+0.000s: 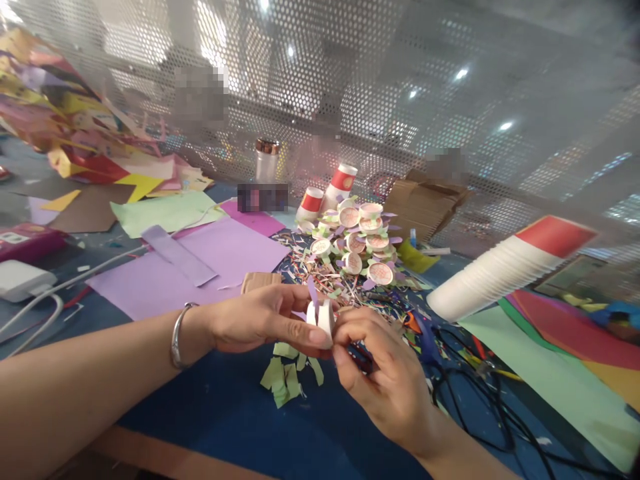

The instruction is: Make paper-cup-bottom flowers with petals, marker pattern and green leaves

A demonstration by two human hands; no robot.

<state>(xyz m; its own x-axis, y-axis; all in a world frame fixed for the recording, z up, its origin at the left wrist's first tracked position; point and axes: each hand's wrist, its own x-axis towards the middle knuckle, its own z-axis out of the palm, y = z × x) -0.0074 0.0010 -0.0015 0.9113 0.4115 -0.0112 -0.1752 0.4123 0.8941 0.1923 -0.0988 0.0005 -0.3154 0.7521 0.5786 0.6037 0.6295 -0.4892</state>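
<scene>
Pinched in left hand (265, 321), from 9 o'clock: white ring (327, 316), on edge, long way up | At 11: purple strip (313, 291) | At 4, close by: right hand (383, 363) (can't see whether pinching)

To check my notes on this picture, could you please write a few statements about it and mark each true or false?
1. The left hand holds a white piece. True.
2. A bracelet is on the right wrist. False: the bracelet is on the left wrist.
3. Green scraps lie on the table. True.
4. The stack of cups is left of the purple sheet. False: the stack is to the sheet's right.
5. The bottle has a blue lid. False: its lid is coppery brown.
6. The right hand has its fingertips at the white piece. True.
</scene>
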